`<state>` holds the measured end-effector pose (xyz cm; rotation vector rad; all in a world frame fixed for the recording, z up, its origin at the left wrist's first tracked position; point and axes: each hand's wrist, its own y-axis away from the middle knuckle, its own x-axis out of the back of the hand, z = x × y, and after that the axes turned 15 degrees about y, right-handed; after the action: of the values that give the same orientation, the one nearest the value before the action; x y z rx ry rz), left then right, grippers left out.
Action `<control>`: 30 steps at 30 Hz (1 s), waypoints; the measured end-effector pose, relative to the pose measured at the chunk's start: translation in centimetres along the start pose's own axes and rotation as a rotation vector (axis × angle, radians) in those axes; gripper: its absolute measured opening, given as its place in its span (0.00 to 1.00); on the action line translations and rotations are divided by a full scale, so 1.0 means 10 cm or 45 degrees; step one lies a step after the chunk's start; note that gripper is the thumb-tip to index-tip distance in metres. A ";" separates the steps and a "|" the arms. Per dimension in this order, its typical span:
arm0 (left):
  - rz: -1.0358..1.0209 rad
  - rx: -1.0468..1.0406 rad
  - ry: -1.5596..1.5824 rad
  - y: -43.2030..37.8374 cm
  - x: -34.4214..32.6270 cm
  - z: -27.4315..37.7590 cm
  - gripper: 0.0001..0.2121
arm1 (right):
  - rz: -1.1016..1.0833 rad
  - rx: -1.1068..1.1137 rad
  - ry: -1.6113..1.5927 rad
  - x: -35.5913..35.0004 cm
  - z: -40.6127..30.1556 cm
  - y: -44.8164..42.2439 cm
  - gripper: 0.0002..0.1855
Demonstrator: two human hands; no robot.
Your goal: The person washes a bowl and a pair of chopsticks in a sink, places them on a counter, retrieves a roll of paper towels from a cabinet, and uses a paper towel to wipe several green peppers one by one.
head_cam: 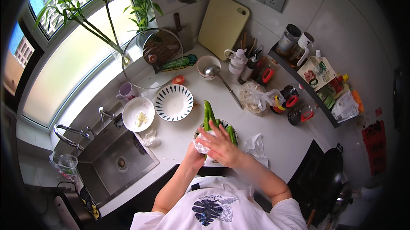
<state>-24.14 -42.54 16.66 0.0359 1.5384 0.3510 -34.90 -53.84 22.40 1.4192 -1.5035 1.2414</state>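
A long green pepper points away from me above the counter, its lower end hidden by my hands. My left hand is closed around that lower end. Across it lies my right hand, fingers stretched out, pressing a crumpled white paper towel against the pepper. Beneath both hands is a patterned plate, mostly covered. More green peppers rest on this plate. Another sheet of white paper towel lies on the counter to the right of my right hand.
Left stand a white bowl of chopped garlic, a patterned dish and the steel sink. Behind are a glass lid, a tomato half and a ladle in a bowl. Bottles and a wok are right.
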 end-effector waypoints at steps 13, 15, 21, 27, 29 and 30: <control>0.316 -0.127 -0.061 -0.08 -0.01 -0.08 0.17 | 0.331 -0.483 -0.752 -0.48 0.19 0.09 0.32; 0.250 -0.331 -0.089 -0.17 0.07 0.01 0.16 | 0.291 -0.404 -0.762 -0.52 0.02 0.15 0.35; 0.387 -0.233 -0.087 -0.10 -0.15 -0.16 0.15 | 0.437 -0.485 -1.150 -0.48 0.08 -0.06 0.36; 0.303 -0.254 -0.137 -0.07 -0.14 -0.26 0.17 | 0.464 -0.801 -1.536 -0.54 0.47 -0.27 0.26; 0.324 -0.169 -0.049 -0.07 -0.12 -0.21 0.17 | 0.518 -0.934 -1.684 -0.67 0.58 -0.24 0.24; 0.400 -0.077 0.051 -0.04 -0.18 -0.16 0.16 | 0.563 -1.065 -1.835 -0.70 0.62 -0.21 0.22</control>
<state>-25.64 -43.64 18.27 0.2263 1.5625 0.6504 -31.12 -57.52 14.44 1.3380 -2.8470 -0.5781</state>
